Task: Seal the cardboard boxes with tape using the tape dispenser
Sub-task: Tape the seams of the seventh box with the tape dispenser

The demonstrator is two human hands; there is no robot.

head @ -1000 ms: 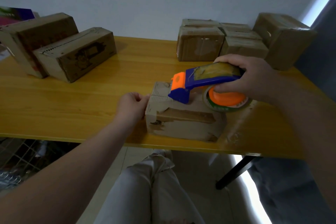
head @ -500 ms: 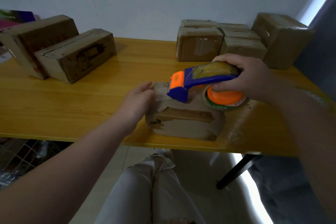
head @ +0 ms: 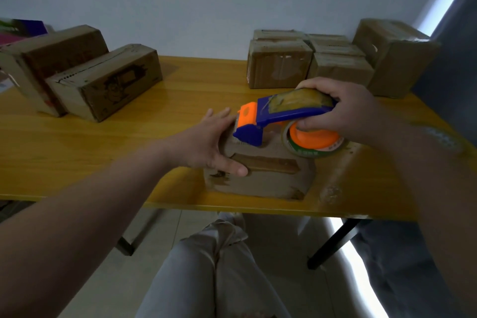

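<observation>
A small worn cardboard box [head: 271,178] sits near the front edge of the yellow table [head: 77,152]. On its top rests a blue and orange tape dispenser [head: 281,117] with a tape roll on an orange hub. My right hand [head: 338,108] grips the dispenser's handle from the right. My left hand [head: 209,142] lies over the box's left end, fingers straight across the top and thumb pressed on the front face.
Two long cardboard boxes [head: 103,82] lie at the back left of the table. Several smaller taped boxes [head: 281,64] are stacked at the back right, with a larger box [head: 395,59] beside them. My legs show below the table edge.
My left hand has opened from a fist at the box's left side and spread over its left end. The dispenser has stayed on the box top.
</observation>
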